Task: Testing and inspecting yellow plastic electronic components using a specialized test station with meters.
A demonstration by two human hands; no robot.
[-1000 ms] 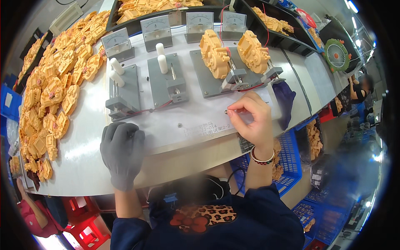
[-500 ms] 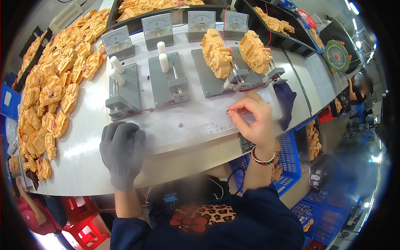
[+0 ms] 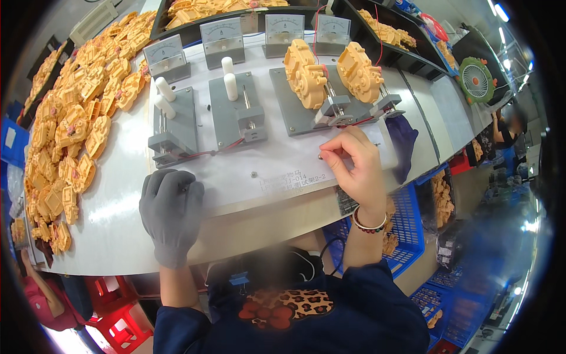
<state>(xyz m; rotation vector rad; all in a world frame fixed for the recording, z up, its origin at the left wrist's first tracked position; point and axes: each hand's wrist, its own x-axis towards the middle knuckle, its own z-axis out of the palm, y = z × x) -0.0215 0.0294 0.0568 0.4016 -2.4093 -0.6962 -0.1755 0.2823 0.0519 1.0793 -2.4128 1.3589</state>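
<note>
My left hand (image 3: 171,215), in a grey glove, rests at the near table edge with its fingers curled in. A small dark spot shows at its fingertips, too small to name. My bare right hand (image 3: 354,168) is closed in a pinch over the white paper sheet (image 3: 236,192). A tiny dark metal piece (image 3: 320,157) shows at its thumb and index tips; its kind is unclear. Just beyond this hand, two yellow plastic housings (image 3: 305,76) sit on a grey test fixture (image 3: 284,106). Two more grey fixtures (image 3: 221,127) with white posts stand to the left, carrying no housings.
Several analog meters (image 3: 222,41) line the back. Yellow housings (image 3: 71,127) are heaped at left, with more in black trays (image 3: 377,44) behind. A dark purple glove (image 3: 402,144) lies right of my right hand. Blue baskets (image 3: 407,230) stand below the table's right side.
My right hand has shifted very slightly, its fingers still pinched. My left hand holds the same curled pose. The fixtures and housings stay in place.
</note>
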